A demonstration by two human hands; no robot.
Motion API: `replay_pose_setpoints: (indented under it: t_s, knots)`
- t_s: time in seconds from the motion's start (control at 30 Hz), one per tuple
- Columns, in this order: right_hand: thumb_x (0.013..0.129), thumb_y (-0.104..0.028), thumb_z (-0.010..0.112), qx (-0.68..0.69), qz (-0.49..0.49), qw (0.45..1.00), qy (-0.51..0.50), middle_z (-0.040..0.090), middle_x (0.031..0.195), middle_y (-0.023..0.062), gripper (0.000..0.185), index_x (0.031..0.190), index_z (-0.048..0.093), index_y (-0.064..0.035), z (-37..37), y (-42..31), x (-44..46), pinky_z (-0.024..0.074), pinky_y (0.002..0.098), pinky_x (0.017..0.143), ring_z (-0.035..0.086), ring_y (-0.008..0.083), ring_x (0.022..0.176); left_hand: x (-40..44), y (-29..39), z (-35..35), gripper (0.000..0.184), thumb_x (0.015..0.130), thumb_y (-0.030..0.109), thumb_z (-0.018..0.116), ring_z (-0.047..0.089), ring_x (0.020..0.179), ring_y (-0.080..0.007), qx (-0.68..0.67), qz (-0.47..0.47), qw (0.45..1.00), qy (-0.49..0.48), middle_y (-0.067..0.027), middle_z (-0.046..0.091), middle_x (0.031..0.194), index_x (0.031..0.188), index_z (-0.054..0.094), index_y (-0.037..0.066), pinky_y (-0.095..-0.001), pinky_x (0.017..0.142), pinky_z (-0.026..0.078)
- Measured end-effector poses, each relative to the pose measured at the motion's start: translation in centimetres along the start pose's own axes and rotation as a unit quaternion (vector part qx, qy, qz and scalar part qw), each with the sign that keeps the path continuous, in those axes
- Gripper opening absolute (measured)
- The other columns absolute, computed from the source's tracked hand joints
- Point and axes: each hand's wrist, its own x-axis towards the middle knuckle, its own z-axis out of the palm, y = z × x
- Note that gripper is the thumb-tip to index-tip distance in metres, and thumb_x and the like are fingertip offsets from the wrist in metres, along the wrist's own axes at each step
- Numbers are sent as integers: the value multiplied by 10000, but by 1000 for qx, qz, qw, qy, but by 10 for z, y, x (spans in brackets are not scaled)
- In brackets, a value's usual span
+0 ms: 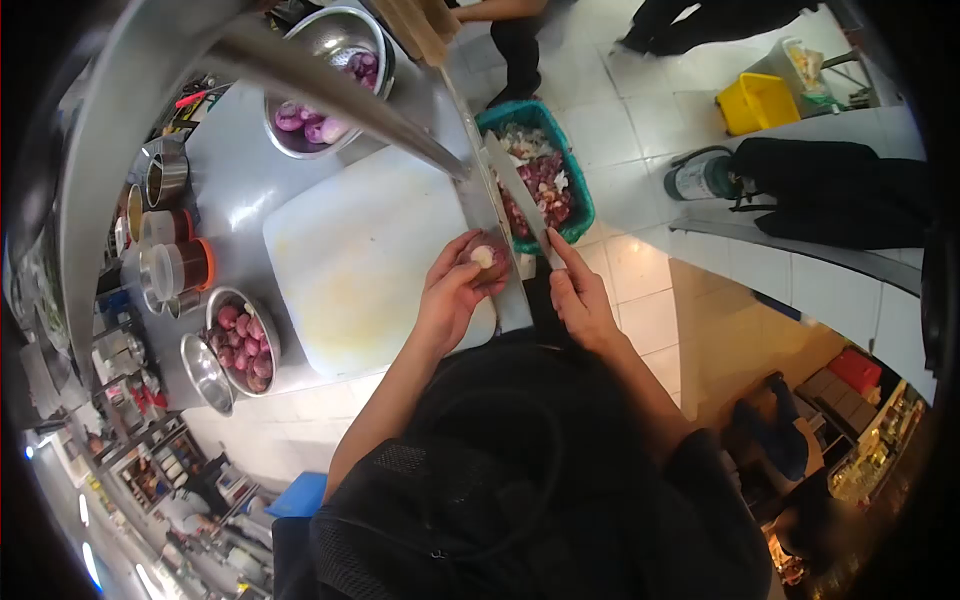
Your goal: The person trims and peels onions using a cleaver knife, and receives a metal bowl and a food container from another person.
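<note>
A red onion with a pale cut end sits in my left hand, whose fingers are curled round it near the board's right edge. My right hand grips the handle of a long-bladed knife. The blade points up and left, over a crate lined with a green bag, which holds red and white onion peelings. Beside my left hand lies a white cutting board with faint yellowish stains.
A steel bowl of peeled onions stands at the table's far end. Unpeeled red onions fill another bowl at lower left, beside a tilted steel bowl. A metal post crosses above the table. Other people stand nearby.
</note>
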Motion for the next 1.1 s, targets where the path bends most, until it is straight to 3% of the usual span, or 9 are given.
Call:
replay_pose_setpoints:
  t_s: [0.07, 0.2, 0.33, 0.63, 0.77, 0.87, 0.93, 1.03, 1.1]
  knots:
    - [991, -320, 590, -59, -3, 998, -5, 537, 642, 94, 580, 1517, 425, -142, -9, 1, 3, 448, 363, 579, 551, 182, 588, 8, -8, 11, 571, 959, 153, 582, 658, 1070, -282, 4, -6, 1000, 15, -159, 587, 1306, 1472, 372, 16, -400, 909, 540]
    - [979, -377, 590, -129, -46, 991, 9, 622, 621, 167, 612, 1525, 415, -164, -22, -2, 15, 473, 424, 567, 639, 366, 590, 27, -17, 29, 503, 987, 146, 567, 626, 1150, -257, 69, -21, 995, 66, -135, 591, 1315, 1453, 411, 35, -397, 942, 528]
    - [907, -584, 611, -236, -15, 967, -99, 623, 639, 180, 861, 1588, 280, -174, -41, -16, 25, 497, 465, 597, 649, 382, 613, 33, -22, 34, 455, 1011, 202, 577, 600, 1192, -207, 100, -25, 991, 90, -101, 609, 1304, 1417, 458, 35, -378, 968, 510]
    - [885, -630, 615, -241, -34, 955, -171, 614, 635, 213, 976, 1598, 208, -102, -50, -6, 45, 514, 473, 646, 646, 416, 639, 41, -29, 40, 468, 1019, 233, 578, 580, 1201, -192, 210, 24, 975, 73, -84, 625, 1288, 1428, 487, 24, -357, 1035, 468]
    - [896, -586, 638, -148, -22, 965, -218, 586, 622, 204, 933, 1587, 248, -95, -50, 17, 50, 513, 454, 649, 642, 380, 619, 37, -28, 38, 435, 1003, 165, 585, 595, 1174, -180, 270, 16, 957, 104, -91, 625, 1288, 1405, 515, 15, -346, 987, 501]
    - [946, -549, 612, -25, -72, 979, -188, 532, 569, 119, 827, 1577, 302, -114, -43, 46, 54, 480, 365, 575, 583, 236, 538, 37, -28, 40, 427, 978, 96, 585, 628, 1121, -188, 234, -15, 965, 117, -106, 625, 1277, 1392, 530, 7, -351, 913, 538]
    - [1007, -546, 523, 182, 129, 950, -218, 480, 559, 34, 746, 1563, 337, -85, -52, 37, 64, 412, 258, 517, 497, 100, 526, 38, -26, 42, 463, 968, 94, 569, 659, 1051, -211, 172, -35, 977, 120, -106, 629, 1264, 1416, 491, 6, -345, 866, 547]
    - [1032, -557, 459, 225, 193, 934, -199, 509, 635, -5, 749, 1556, 327, -39, -74, 29, 84, 331, 182, 501, 465, 30, 556, 40, -25, 44, 439, 964, 71, 545, 659, 1053, -207, 141, -28, 982, 125, -106, 626, 1276, 1394, 501, -5, -346, 839, 553]
    - [1034, -559, 445, 203, 175, 939, -217, 583, 705, 25, 791, 1545, 302, 27, -72, 42, 85, 437, 260, 536, 542, 99, 599, 41, -26, 44, 418, 967, 80, 558, 659, 1050, -209, 144, -26, 980, 137, -105, 628, 1271, 1374, 513, -3, -355, 846, 553]
